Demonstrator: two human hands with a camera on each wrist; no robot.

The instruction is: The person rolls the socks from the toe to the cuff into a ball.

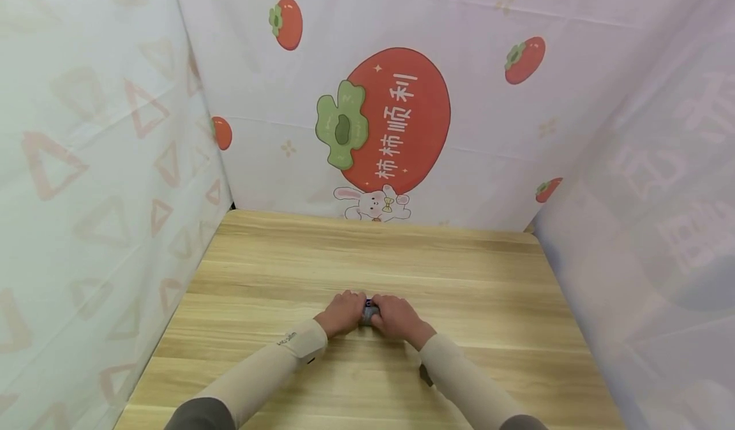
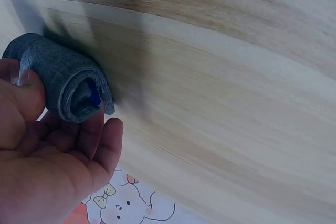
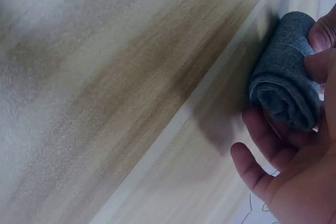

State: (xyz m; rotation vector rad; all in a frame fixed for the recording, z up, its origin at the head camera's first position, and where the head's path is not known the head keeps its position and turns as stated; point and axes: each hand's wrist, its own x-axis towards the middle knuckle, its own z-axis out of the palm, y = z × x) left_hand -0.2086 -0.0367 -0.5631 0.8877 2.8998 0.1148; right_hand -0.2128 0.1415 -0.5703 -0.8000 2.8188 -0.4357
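Observation:
A rolled-up grey-blue sock (image 1: pixel 369 317) lies on the wooden table between my two hands, with a small dark blue patch at its far side. My left hand (image 1: pixel 342 312) grips one end of the roll; the left wrist view shows the thumb on top of the sock (image 2: pixel 52 69) and the fingers curled beneath it. At the other end, my right hand (image 1: pixel 396 316) holds the roll between thumb and curled fingers. Spiral layers show at the sock's end (image 3: pixel 286 100) in the right wrist view. Bright blue shows inside the opposite end.
The pale wood-grain table (image 1: pixel 275 251) is bounded at the back by a white cloth (image 1: pixel 488 143) printed with persimmons and a rabbit. Cloth walls also stand at the left (image 1: pixel 103 181) and right (image 1: pixel 643 226).

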